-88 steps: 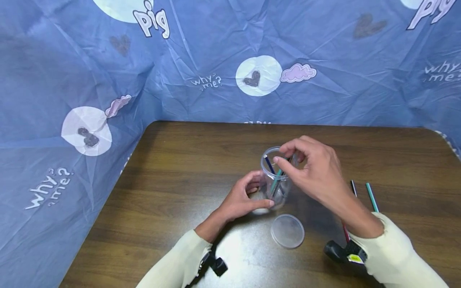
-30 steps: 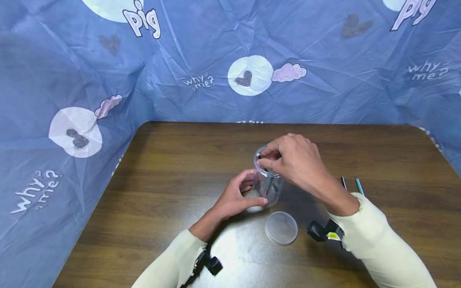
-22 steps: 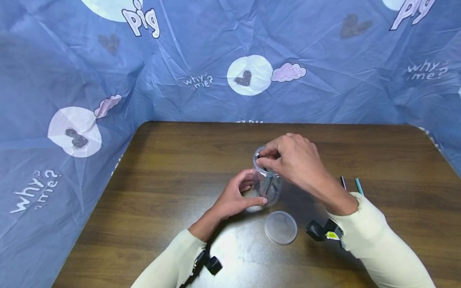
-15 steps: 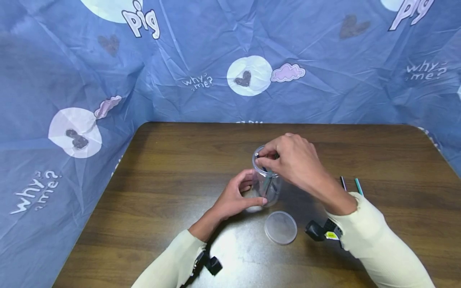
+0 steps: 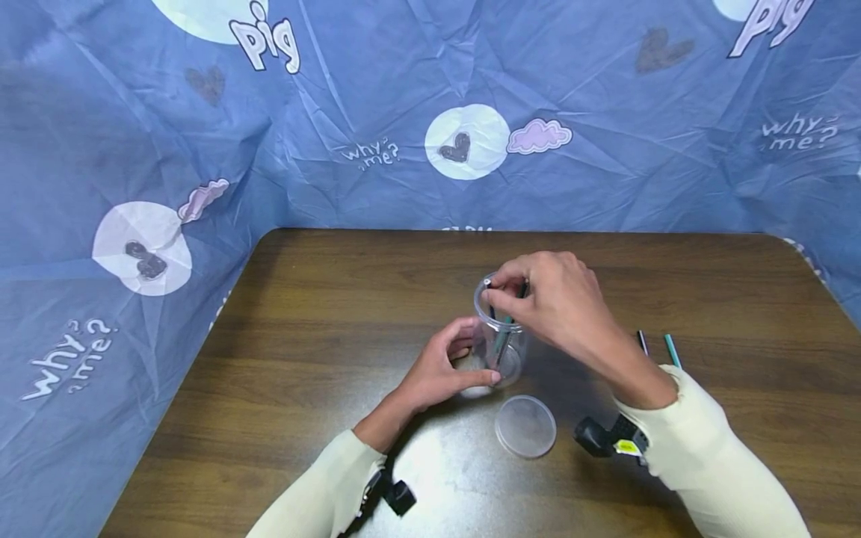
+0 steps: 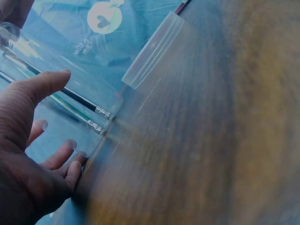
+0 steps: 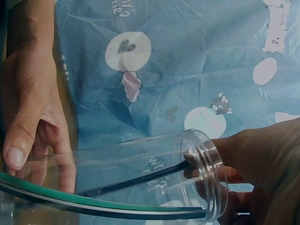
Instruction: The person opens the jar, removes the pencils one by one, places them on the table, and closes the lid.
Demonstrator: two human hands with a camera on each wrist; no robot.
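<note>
A clear jar [image 5: 514, 366] stands on the wooden table, its mouth uncovered. My left hand [image 5: 439, 372] grips its lower side, thumb in front; the left wrist view shows the thumb [image 6: 44, 86] over the wall. At the mouth, my right hand [image 5: 565, 306] pinches the upper end of a dark pencil [image 5: 492, 306], its fingertips inside the rim in the right wrist view. That dark pencil [image 7: 136, 180] slants inside the jar above a green pencil [image 7: 84, 199] and another dark one. Metal ferrules [image 6: 95, 126] point down near the bottom.
A round clear lid [image 5: 525, 427] lies just in front of the jar. Right of it, a dark pencil [image 5: 642, 342] and a teal pencil [image 5: 673, 351] lie partly under my right forearm. Blue printed cloth [image 5: 377, 194] hangs behind the table.
Since the earliest frame my right hand has moved left over the mouth and taken hold of the dark pencil. In the last half second it has shifted slightly right, with the pencil's top.
</note>
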